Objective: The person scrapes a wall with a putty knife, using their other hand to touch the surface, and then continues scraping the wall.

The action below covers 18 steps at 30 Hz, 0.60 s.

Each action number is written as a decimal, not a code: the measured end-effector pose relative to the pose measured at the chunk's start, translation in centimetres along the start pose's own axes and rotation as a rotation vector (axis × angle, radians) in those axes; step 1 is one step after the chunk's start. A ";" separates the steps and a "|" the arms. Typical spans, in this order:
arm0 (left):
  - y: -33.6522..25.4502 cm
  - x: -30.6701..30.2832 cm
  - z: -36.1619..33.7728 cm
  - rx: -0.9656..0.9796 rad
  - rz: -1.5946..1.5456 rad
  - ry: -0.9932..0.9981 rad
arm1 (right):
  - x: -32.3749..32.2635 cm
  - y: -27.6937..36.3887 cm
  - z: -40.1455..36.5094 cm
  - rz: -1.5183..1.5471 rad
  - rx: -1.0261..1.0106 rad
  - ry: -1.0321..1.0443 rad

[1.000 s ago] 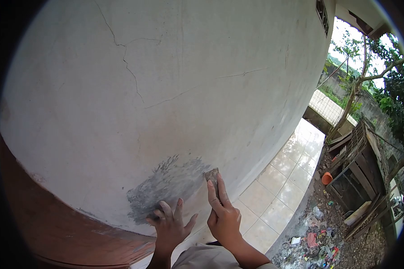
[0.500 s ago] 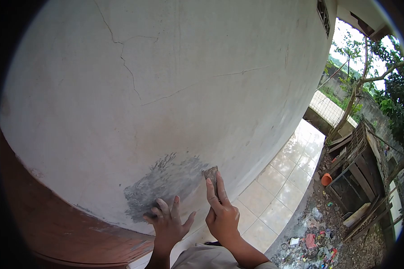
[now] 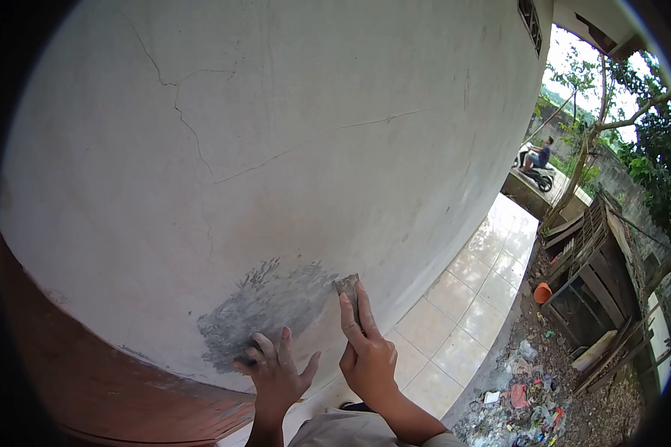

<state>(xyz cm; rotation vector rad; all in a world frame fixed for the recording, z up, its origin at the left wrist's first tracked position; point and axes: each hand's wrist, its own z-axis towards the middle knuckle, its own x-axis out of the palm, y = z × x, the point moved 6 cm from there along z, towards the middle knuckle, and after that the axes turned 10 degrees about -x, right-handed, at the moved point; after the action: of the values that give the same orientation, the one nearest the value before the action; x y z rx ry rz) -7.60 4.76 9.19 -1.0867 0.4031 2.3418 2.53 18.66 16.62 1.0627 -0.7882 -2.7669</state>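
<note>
A grey smeared patch (image 3: 265,309) marks the lower part of the whitish wall (image 3: 276,134), which has thin cracks higher up. My left hand (image 3: 277,372) has its fingers spread against the lower edge of this patch, holding nothing that shows. Just right of the patch, my right hand (image 3: 370,357) grips a small flat, worn dark block (image 3: 347,286), with two fingers stretched along it. The block's upper end is against or very near the wall; the exact contact cannot be told.
A reddish-brown band (image 3: 127,380) runs below the wall. To the right lie a tiled ledge (image 3: 458,305), littered ground (image 3: 525,395), an orange pot (image 3: 543,293) and a broken wooden structure (image 3: 596,290). Beyond, a person (image 3: 537,156) sits on a motorbike (image 3: 538,179) near a tree.
A person on a motorbike has come into view at the upper right. The view has shifted slightly, and both hands stay at nearly the same places by the patch.
</note>
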 end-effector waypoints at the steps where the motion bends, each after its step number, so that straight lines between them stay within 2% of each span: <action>1: 0.1 -0.1 0.1 -0.012 0.015 0.019 | 0.0 0.0 0.1 -0.011 -0.007 -0.010; 7: 0.1 0.0 0.0 0.005 0.000 -0.018 | 0.0 0.0 0.0 -0.031 -0.011 -0.009; 10: 0.1 -0.1 0.2 -0.018 0.013 0.043 | 0.2 0.0 -0.1 -0.023 0.012 0.009; 18: 0.2 0.1 0.1 -0.018 0.003 0.032 | 0.4 -0.4 -0.4 -0.005 -0.018 -0.013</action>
<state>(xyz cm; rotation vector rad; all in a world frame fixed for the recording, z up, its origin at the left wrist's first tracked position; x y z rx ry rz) -7.83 4.67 9.13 -1.1345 0.3963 2.3376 2.51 18.73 15.93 1.0457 -0.7624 -2.7824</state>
